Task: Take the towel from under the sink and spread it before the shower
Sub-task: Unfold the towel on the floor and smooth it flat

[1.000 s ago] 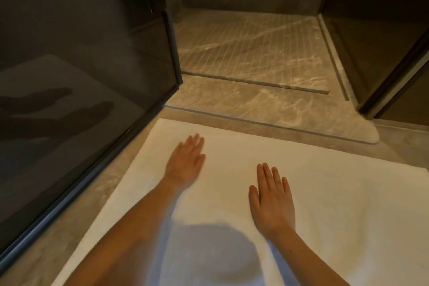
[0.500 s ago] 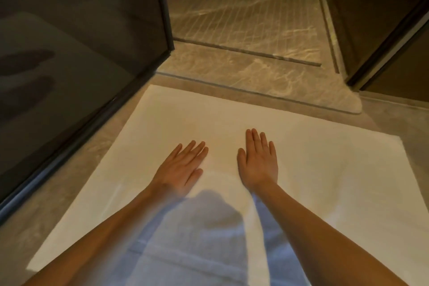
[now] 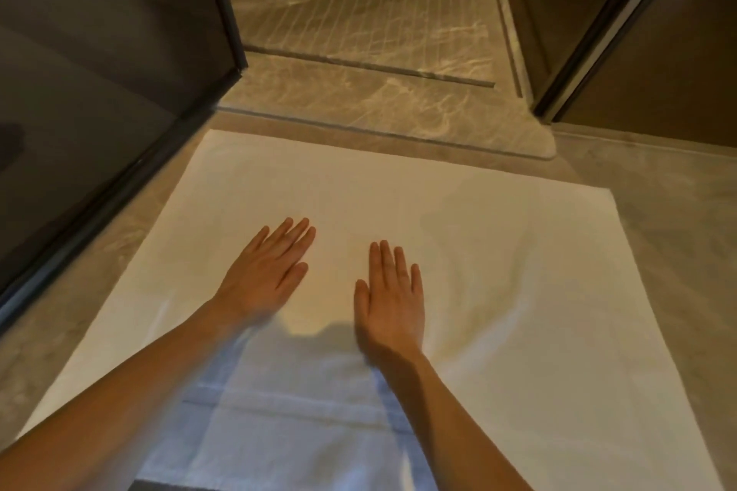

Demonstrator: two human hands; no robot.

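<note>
A white towel lies spread flat on the floor just in front of the shower's marble threshold. My left hand rests palm down on the towel's middle, fingers straight and pointing toward the shower. My right hand lies flat beside it, a short gap between the two. Neither hand holds anything. Faint creases run through the towel to the right of my right hand. My shadow covers the towel's near part.
A dark glass shower door stands open at the left, its lower frame running diagonally along the towel's left side. The ribbed shower floor lies beyond. A dark frame and wall close the right side. Grey stone floor surrounds the towel.
Both hands have slid back along the towel toward me and then sit slightly apart again. The view has tilted, showing more of the towel's near part.
</note>
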